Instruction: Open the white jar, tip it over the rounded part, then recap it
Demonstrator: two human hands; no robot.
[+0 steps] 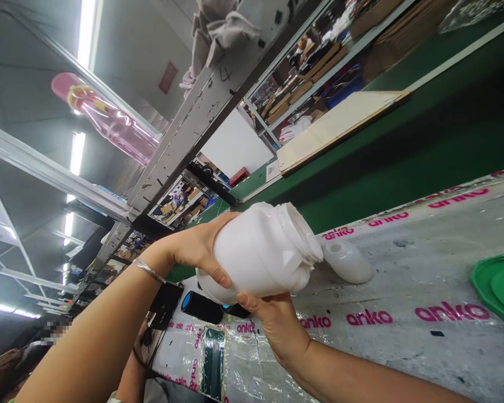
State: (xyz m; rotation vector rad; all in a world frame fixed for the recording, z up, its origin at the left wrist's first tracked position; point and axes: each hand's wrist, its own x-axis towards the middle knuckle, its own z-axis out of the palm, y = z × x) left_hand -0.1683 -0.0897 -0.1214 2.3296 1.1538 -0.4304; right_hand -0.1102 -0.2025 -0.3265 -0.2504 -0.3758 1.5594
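A white plastic jar [256, 252] with a wide, open neck lies tilted in the air above the table, its mouth towards the right. My left hand [204, 246] wraps round its base end, with the thumb across the near side. From below, my right hand [275, 322] supports the jar, thumb against its lower side; the rest of its fingers are hidden behind it. To the right of the jar's mouth, a smaller white rounded piece [348, 262] with a hole in its end lies on the table.
The worktop [403, 285] is covered in clear film and "anko" tape. A green round lid-like object [502, 288] lies at the right edge. Dark cylinders with blue ends [201, 307] stand behind my hands. Beyond runs a green belt [445, 129]; a pink bottle [109, 120] sits on the overhead shelf.
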